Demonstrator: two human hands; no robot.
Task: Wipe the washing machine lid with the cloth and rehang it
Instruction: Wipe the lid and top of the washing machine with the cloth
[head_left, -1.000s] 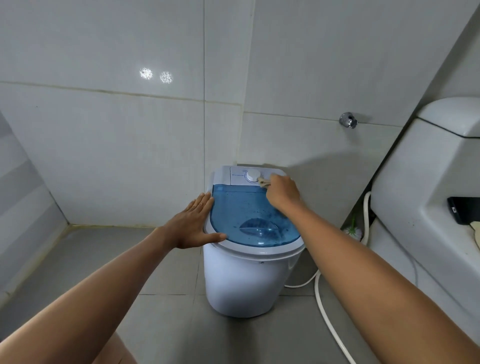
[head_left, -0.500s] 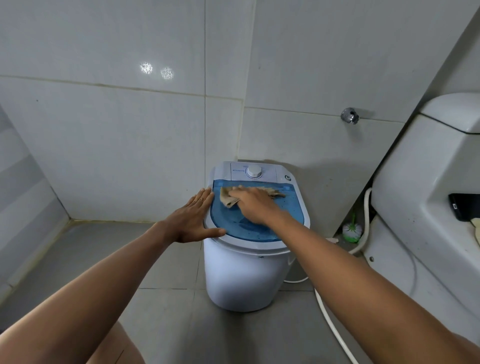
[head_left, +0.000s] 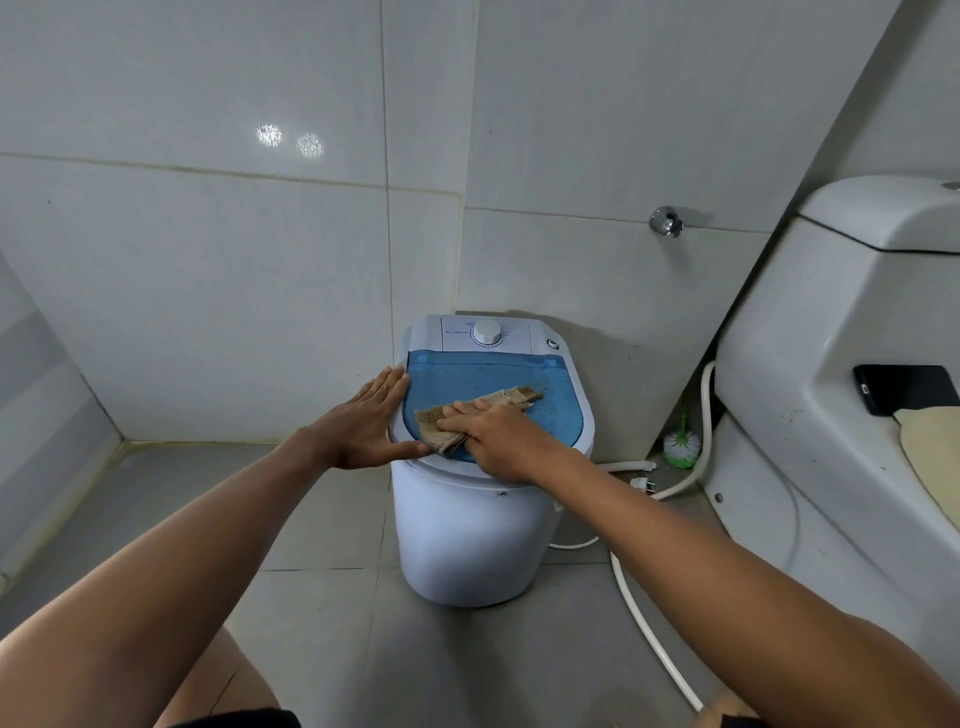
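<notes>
A small white washing machine (head_left: 467, 535) stands on the floor against the tiled wall. Its translucent blue lid (head_left: 493, 376) lies closed, with a white dial (head_left: 487, 331) on the panel behind it. My right hand (head_left: 498, 439) presses a tan woven cloth (head_left: 511, 399) flat on the near part of the lid; the cloth sticks out on both sides of the fingers. My left hand (head_left: 366, 426) rests flat, fingers together, on the machine's left rim, thumb along the front edge.
A white toilet (head_left: 831, 364) fills the right side, with a black phone (head_left: 904, 387) and a beige mat (head_left: 935, 452) on it. A white hose (head_left: 649, 629) runs over the floor. A green toilet brush (head_left: 681, 447) stands in the corner. A chrome tap (head_left: 666, 222) sits on the wall.
My right hand has drawn the cloth from the back right of the lid, by the dial, across and toward the near left edge. My left hand has stayed on the left rim.
</notes>
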